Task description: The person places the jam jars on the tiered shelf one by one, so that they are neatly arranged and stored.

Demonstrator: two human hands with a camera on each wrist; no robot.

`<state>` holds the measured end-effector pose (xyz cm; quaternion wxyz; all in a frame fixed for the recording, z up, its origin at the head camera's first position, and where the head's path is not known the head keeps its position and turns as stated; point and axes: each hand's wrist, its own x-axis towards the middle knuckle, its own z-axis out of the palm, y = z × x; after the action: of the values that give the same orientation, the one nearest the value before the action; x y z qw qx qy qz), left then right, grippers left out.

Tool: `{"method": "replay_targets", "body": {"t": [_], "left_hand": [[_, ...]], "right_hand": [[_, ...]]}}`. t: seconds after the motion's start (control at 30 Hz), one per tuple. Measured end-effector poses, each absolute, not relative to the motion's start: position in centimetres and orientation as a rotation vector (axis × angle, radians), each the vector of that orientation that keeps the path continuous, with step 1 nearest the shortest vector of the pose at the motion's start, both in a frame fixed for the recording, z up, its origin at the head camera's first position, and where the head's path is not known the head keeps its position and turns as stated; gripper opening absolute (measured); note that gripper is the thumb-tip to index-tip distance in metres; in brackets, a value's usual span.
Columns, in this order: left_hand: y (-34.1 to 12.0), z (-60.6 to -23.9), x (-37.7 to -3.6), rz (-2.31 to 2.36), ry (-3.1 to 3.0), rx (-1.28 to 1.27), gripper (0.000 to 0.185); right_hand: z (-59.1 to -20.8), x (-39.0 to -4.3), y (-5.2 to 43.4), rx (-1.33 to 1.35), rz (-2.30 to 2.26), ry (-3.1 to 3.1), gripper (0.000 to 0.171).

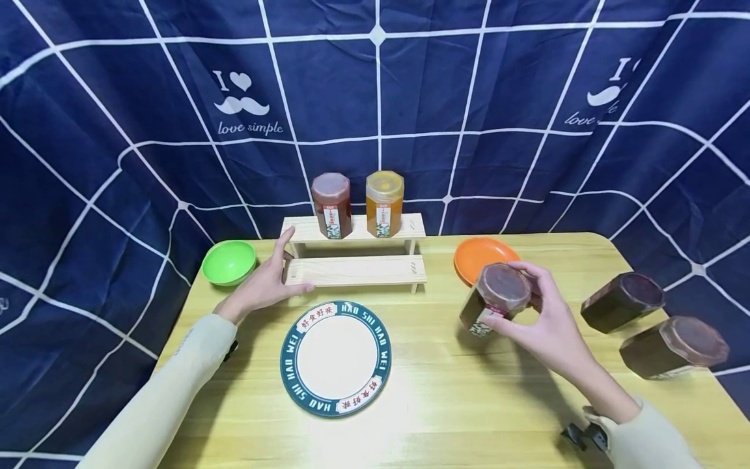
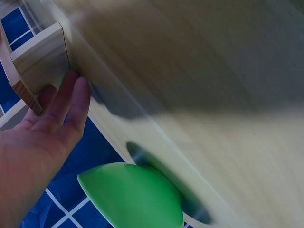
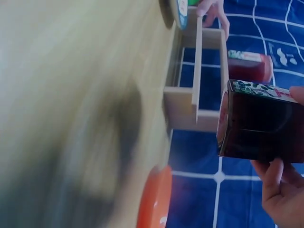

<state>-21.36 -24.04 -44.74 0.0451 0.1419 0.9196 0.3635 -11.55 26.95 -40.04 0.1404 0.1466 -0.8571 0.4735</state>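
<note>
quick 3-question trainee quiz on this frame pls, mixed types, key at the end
1. True or false: the right hand grips a dark jar by its lid end.
2. How many jars stand on the top step of the wooden rack? A) one B) two C) three
3. Which bowl lies nearest the left hand: the green bowl or the orange bowl?

Key:
1. True.
2. B: a red-brown jar and an amber jar.
3. The green bowl.
</note>
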Motion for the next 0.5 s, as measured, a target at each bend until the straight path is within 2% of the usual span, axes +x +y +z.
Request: {"method": "replay_targets", "body": {"t": [0.5], "left_hand": [[-25.3,-44.5,-21.6,1.184,2.703,0.609,0.12]], "right_hand": [[-38.5,-15.4,20.7,0.634,1.585,-2.392,0.097]]}}
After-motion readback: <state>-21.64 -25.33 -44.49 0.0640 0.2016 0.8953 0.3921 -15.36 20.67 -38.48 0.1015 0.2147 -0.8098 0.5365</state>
